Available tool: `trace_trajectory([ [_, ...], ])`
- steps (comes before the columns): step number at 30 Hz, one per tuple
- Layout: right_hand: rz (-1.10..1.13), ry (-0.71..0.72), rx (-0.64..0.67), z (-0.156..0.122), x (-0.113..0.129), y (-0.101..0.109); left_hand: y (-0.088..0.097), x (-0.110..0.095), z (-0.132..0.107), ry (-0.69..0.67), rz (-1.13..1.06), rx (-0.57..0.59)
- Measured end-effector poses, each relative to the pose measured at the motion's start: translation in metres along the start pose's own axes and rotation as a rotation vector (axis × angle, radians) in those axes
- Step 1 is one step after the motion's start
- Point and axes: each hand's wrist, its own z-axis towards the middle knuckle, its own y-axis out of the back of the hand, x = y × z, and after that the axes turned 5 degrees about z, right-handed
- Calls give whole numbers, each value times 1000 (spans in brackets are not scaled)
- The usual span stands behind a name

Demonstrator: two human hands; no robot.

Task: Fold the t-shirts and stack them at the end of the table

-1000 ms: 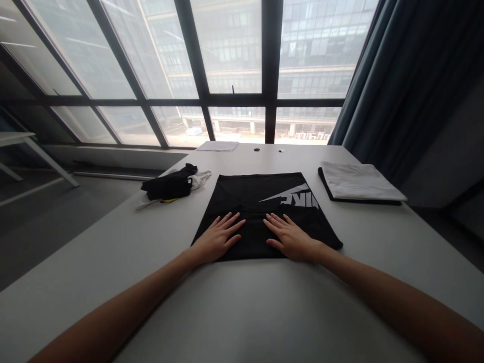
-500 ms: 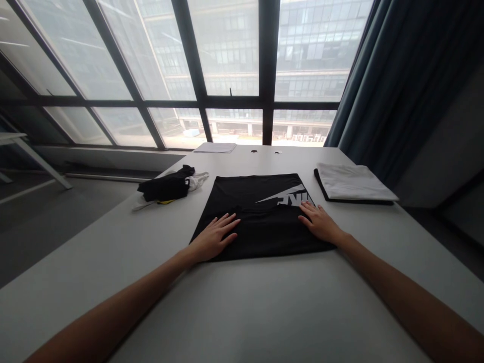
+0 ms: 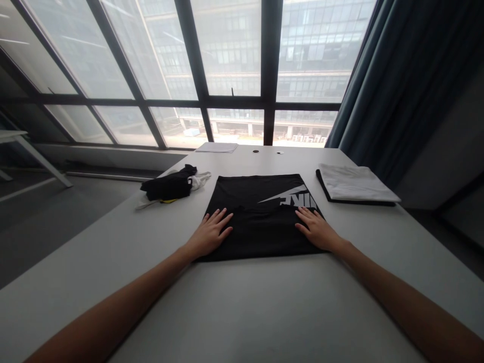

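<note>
A black T-shirt (image 3: 264,232) lies folded on the white table in front of me, its near part turned over the far part. Grey print with a swoosh and large letters shows upside down on its far right portion. My left hand (image 3: 209,233) rests flat on the shirt's left side, fingers spread and pointing away from me. On the right side, my right hand (image 3: 316,229) lies with its fingers apart, the fingertips by the lower edge of the print. Neither hand grips the cloth.
To the left is a loose heap of black and white clothes (image 3: 168,185) with a bit of yellow. A flat folded white garment (image 3: 359,182) lies over a black one at the right. Papers (image 3: 216,147) sit at the table's (image 3: 257,312) far edge, before the windows.
My left hand has slid slightly left across the shirt. My right hand has shifted a little down, uncovering more of the print's letters. The shirt's fold looks the same.
</note>
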Motion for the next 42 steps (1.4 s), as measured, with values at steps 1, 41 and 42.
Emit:
trace_trajectory([
  [1,-9,-14,1,0,-3,1,0,0,0,0,2,0],
  [41,115,64,-217,-96,-8,15,33,-18,-53,-305,-134,76],
  [42,143,135,-186,-100,-7,20,36,-16,-61,-342,-142,92],
])
